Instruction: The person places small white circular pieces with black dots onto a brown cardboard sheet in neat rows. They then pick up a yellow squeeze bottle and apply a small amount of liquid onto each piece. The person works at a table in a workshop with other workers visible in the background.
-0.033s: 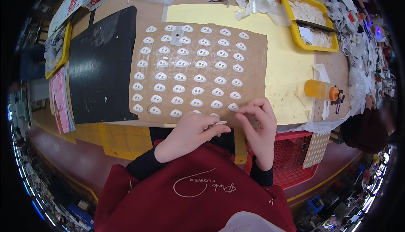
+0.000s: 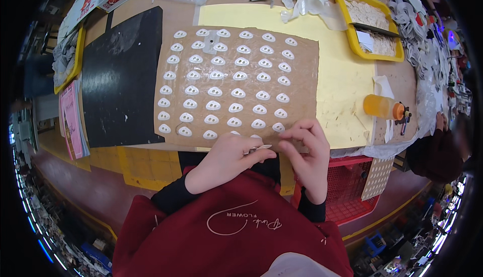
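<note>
My left hand (image 2: 226, 157) is closed around a few small, thin white pieces (image 2: 262, 147), whose edges stick out between thumb and fingers at the front edge of the table. Just to its right, my right hand (image 2: 311, 151) hovers over the near right corner of a brown sheet (image 2: 302, 85), fingers curved and apart from the thumb, with nothing visible between them. Rows of white rounded-triangular pieces (image 2: 238, 93), each with two small holes, lie across the sheet. One such piece (image 2: 278, 127) sits right beside my right fingertips. My left hand partly hides the nearest row.
A black board (image 2: 123, 83) lies left of the sheet, and yellow paper (image 2: 344, 90) extends under its right side. Far right stands a yellow tray (image 2: 356, 50) of pale pieces. An orange bottle (image 2: 378, 107) lies at the right. Below the table edge is a red crate (image 2: 347, 191).
</note>
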Available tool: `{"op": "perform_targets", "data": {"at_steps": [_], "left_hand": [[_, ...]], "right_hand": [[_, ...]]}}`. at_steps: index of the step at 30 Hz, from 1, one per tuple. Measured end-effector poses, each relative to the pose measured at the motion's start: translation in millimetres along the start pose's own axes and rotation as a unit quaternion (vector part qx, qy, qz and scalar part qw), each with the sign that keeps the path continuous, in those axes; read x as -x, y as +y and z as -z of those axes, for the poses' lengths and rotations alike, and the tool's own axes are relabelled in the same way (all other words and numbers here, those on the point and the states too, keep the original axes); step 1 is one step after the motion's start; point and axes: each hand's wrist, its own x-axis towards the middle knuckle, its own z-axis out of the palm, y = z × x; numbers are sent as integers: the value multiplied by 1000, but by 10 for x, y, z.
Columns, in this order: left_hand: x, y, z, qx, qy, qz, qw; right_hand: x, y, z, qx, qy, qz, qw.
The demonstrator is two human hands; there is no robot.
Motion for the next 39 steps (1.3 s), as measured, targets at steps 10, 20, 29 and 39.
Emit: {"op": "perform_targets", "data": {"at_steps": [10,20,29,39], "left_hand": [[-67,-1,3,63,-20,-3,998],[-95,31,7,131,26,-42,990],[-92,0,-22,-6,34,-82,996],[-102,-23,268,181,143,-20,973]], "right_hand": [[-7,26,21,-82,-30,-5,996],[44,25,-31,-150,8,-10,989],[76,32,16,56,-35,69,995],[239,169,-25,-9,40,-112,993]]}}
